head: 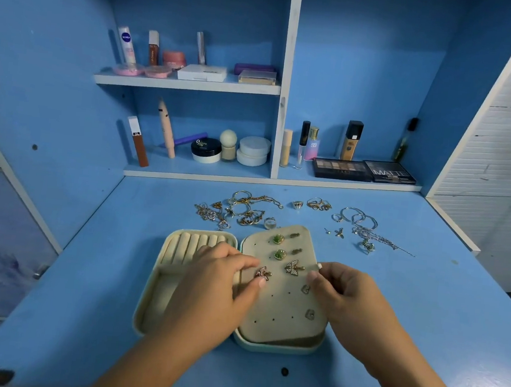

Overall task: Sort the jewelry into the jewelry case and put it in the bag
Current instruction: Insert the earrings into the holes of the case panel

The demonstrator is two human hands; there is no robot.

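Observation:
A pale green jewelry case (280, 348) lies open on the blue desk. Its left half has ring rolls (193, 243); its right half is a beige earring panel (280, 308) with small holes. Two green earrings (278, 238) and a butterfly earring (293, 267) sit on the panel. My left hand (217, 283) pinches a second butterfly earring (262, 273) against the panel. My right hand (341, 290) pinches the panel's right edge between thumb and forefinger. Loose gold jewelry (240, 210) lies in a pile behind the case. No bag is in view.
Silver hoops and chains (360, 222) lie at the right back of the desk, with a ring (297, 204) and small studs (338, 232) nearby. Cosmetics bottles and palettes (341, 168) stand on shelves behind. The desk's right edge (450, 227) is close to the hoops.

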